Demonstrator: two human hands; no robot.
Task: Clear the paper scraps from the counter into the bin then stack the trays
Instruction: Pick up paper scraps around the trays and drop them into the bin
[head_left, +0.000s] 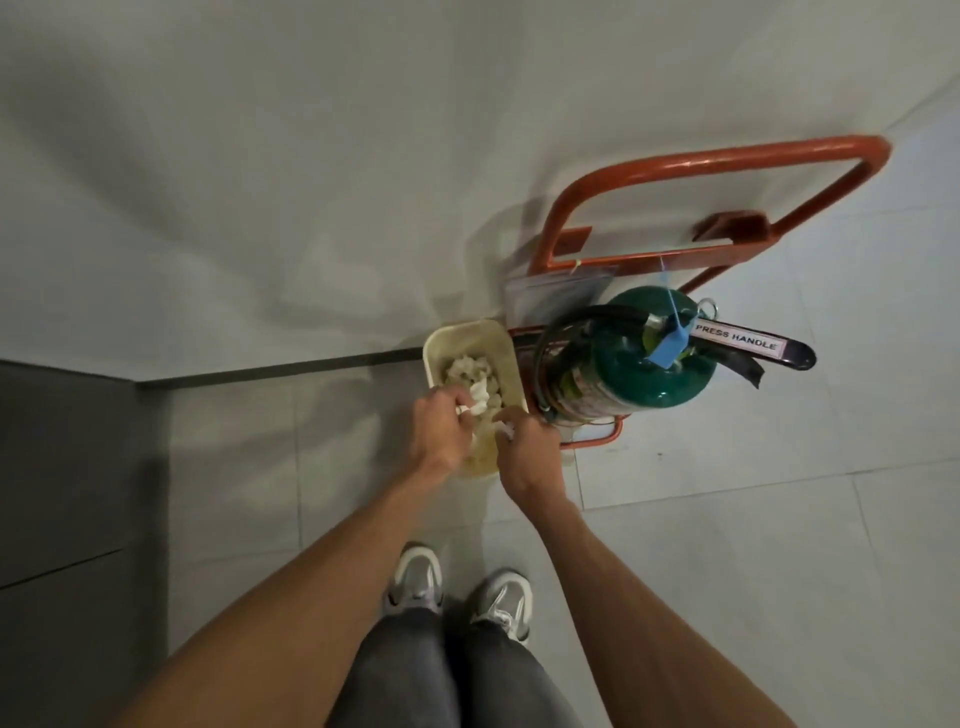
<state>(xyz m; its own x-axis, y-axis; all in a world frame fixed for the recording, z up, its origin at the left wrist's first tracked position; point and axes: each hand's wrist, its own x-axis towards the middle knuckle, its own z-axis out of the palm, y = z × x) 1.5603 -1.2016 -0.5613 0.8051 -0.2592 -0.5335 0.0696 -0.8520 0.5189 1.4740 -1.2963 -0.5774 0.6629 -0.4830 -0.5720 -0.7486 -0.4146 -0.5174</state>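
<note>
Reaching down over the bin (464, 336). Clutching paper scraps (477, 399) in curled left hand (441, 432), pinching another in right hand (525, 449).

**What is showing, by number**

One cream rectangular plastic bin (467, 328) is showing. A heap of crumpled white paper scraps (467, 370) is lying in it, too tangled to count singly. Two hands are showing, the left hand (441, 431) and the right hand (530, 457), each gripping one bunch of scraps. One dark green metal fire extinguisher (660, 384) is sitting in one orange tubular metal stand (675, 161), carrying one blue plastic tag (670, 345) and one white printed label (737, 338). One clear plastic pouch (550, 296) is hanging there. Two grey-and-white sneakers (415, 577) are showing.
</note>
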